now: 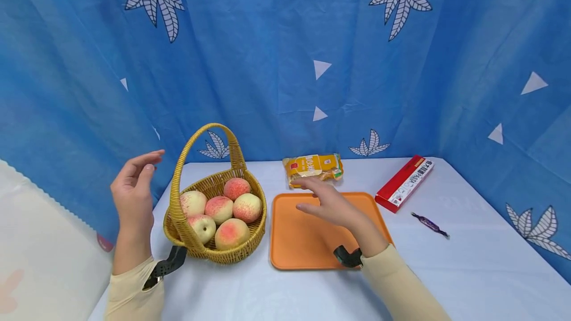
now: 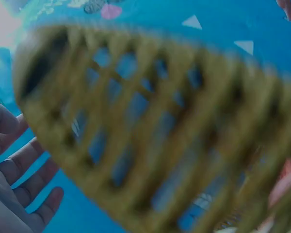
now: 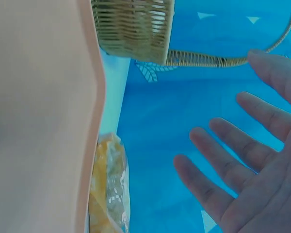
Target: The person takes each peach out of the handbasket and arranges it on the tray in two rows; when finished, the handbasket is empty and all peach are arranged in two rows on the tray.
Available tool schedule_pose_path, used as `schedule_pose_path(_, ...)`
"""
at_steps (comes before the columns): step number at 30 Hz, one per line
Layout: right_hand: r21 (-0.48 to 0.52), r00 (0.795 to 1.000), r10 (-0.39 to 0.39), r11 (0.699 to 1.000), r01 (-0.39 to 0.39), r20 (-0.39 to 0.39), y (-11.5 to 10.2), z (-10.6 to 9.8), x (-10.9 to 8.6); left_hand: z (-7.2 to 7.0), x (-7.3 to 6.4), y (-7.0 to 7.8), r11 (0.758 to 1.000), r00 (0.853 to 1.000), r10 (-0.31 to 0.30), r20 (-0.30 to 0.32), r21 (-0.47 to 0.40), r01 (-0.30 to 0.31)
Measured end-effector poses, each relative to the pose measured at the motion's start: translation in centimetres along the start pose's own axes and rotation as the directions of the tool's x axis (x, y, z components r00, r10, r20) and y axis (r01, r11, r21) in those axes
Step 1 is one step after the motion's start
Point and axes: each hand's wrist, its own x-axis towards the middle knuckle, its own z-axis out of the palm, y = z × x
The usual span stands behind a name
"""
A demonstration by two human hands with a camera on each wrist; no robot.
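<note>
A golden wicker basket [image 1: 243, 254] with a tall arched handle stands at the left of the table, with several peaches [image 1: 232, 234] inside. My left hand [image 1: 135, 192] is raised just left of the basket, fingers relaxed and nothing held; in the left wrist view the woven handle, blurred, fills most of the picture beside the fingers [image 2: 19, 167]. Over the orange tray [image 1: 294, 251] hovers my right hand [image 1: 327, 202], its fingers spread and palm bare in the right wrist view. A yellow food packet [image 1: 314, 166] lies behind the tray, partly overlapped by the right fingertips in the head view.
Right of the tray lies a red and white pasta box [image 1: 405, 184], set at a slant. A purple wrapped candy [image 1: 429, 224] is in front of it. Blue curtains [image 1: 276, 63] hang behind the white table [image 1: 250, 291] and along its sides.
</note>
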Motion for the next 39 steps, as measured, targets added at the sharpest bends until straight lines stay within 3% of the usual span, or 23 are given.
schedule_pose_path(6,0.007,0.999,-0.020,1.000,0.020,0.025,-0.5,1.2,0.8,-0.6,0.2,-1.7,0.983,0.988,-0.156,-0.013,0.099,0.157)
schedule_pose_path(10,-0.005,0.998,-0.036,0.999,0.037,0.044,-1.1,1.9,1.3,-1.2,0.3,-3.0,0.954,0.970,-0.243,-0.001,0.182,0.240)
schedule_pose_path(16,-0.044,0.996,-0.055,0.997,0.058,0.072,-2.2,3.1,2.3,-2.0,0.5,-5.1,0.895,0.917,-0.397,0.027,0.231,0.381)
schedule_pose_path(20,-0.052,0.994,-0.074,0.996,0.079,0.086,-2.8,4.0,3.1,-2.5,0.5,-6.1,0.867,0.884,-0.463,0.063,0.242,0.436)
schedule_pose_path(27,-0.027,0.993,-0.068,0.997,0.071,0.096,-3.2,5.5,4.6,-3.2,0.3,-7.5,0.816,0.823,-0.538,0.181,0.355,0.456)
schedule_pose_path(33,0.021,0.995,-0.043,0.999,0.041,0.095,-2.9,7.2,6.2,-3.2,0.1,-8.4,0.791,0.771,-0.577,0.269,0.419,0.446)
schedule_pose_path(39,-0.043,0.994,0.002,0.999,0.002,0.106,-2.7,8.7,7.4,-3.3,-0.2,-9.6,0.763,0.698,-0.634,0.334,0.416,0.494)
